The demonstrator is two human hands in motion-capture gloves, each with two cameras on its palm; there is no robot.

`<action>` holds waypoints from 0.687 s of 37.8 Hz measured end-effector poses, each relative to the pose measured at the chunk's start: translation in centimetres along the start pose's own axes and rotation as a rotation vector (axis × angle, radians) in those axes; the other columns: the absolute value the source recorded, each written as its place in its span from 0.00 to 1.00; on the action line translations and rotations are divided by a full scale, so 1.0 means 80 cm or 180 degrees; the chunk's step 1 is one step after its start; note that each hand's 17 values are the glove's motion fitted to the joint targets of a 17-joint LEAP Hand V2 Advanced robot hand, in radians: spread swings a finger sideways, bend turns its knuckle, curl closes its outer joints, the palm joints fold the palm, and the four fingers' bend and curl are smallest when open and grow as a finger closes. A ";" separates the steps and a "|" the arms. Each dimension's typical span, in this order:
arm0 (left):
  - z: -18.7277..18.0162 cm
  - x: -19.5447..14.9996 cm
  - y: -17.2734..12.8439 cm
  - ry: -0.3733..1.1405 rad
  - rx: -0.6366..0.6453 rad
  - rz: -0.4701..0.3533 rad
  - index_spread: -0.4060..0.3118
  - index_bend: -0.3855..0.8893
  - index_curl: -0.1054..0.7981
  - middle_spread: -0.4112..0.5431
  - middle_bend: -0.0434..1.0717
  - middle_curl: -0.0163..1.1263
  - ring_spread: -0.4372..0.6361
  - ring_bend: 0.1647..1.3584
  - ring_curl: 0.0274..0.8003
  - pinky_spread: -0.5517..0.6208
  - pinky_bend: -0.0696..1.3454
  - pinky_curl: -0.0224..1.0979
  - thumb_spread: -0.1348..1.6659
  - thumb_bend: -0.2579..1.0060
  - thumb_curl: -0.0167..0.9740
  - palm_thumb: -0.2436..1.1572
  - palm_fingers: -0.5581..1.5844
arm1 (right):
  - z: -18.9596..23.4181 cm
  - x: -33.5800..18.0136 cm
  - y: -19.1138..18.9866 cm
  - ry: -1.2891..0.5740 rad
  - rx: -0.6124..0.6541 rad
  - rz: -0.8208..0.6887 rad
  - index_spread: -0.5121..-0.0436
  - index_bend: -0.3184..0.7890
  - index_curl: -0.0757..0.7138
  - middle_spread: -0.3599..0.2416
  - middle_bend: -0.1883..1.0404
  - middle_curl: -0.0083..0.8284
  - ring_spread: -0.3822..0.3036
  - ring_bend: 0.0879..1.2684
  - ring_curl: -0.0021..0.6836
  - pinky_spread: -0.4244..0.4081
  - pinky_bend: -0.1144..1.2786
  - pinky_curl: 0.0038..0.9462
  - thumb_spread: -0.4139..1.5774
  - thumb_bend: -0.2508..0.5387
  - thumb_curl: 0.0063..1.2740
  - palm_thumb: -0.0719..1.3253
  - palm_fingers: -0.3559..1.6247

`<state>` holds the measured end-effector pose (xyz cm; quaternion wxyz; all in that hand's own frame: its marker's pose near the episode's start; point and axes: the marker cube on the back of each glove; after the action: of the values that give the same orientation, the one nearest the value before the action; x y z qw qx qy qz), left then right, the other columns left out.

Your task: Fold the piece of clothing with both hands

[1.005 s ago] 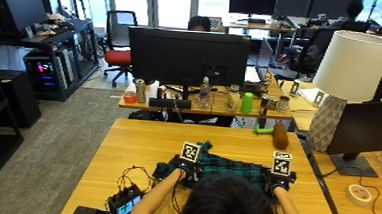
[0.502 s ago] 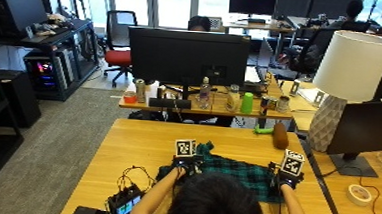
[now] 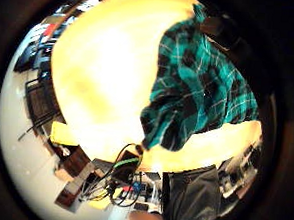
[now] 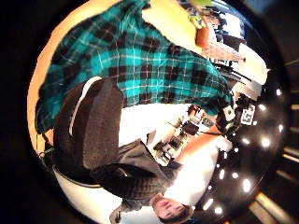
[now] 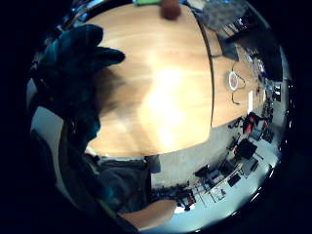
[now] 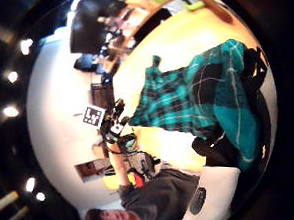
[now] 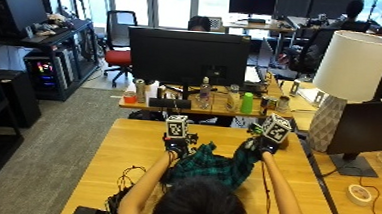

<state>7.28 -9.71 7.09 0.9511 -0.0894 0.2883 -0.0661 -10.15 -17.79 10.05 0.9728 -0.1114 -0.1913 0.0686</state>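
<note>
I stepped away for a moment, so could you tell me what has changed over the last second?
Both hands, left hand and right hand, have moved away from the person toward the far edge of the table, lifting the green plaid shirt with them. Each keeps its hold on the cloth.

No text, label or number is legible anywhere.

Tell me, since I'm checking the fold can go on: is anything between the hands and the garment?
Nothing visible: the left hand and right hand both grip the green-and-black plaid cloth garment over the light wooden table.
</note>
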 end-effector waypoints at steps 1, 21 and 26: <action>-0.013 -0.005 0.006 -0.0081 0.0092 -0.0043 0.63 0.36 0.44 0.76 0.20 0.23 0.72 0.49 0.42 0.74 0.48 0.35 0.80 0.19 0.25 0.35 0.33 | 0.000 -0.029 0.001 -0.0031 0.0126 -0.0249 0.62 0.44 0.53 0.34 0.48 0.62 0.23 0.48 0.64 0.13 0.49 0.39 0.42 0.27 0.48 0.77 0.83; -0.134 -0.153 0.071 -0.1403 0.1083 -0.0987 0.64 0.32 0.23 0.80 0.25 0.27 0.72 0.61 0.43 0.75 0.58 0.36 0.82 0.20 0.24 0.36 0.25 | 0.213 -0.337 0.104 -0.1232 -0.0798 -0.1404 0.61 0.27 0.39 0.39 0.41 0.60 0.25 0.53 0.68 0.14 0.62 0.45 0.51 0.28 0.50 0.72 0.71; -0.121 -0.162 0.063 -0.1363 0.0951 -0.0951 0.64 0.33 0.21 0.80 0.26 0.28 0.72 0.63 0.42 0.75 0.59 0.36 0.83 0.20 0.24 0.36 0.24 | 0.149 -0.308 0.091 -0.1158 0.0035 -0.1496 0.61 0.27 0.33 0.43 0.40 0.59 0.28 0.53 0.67 0.17 0.62 0.45 0.60 0.30 0.48 0.72 0.71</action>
<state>-8.47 -3.75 5.08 0.9726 -0.0019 0.0519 -0.2265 -38.02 -12.81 10.26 0.9123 -0.0447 -0.3827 -0.1385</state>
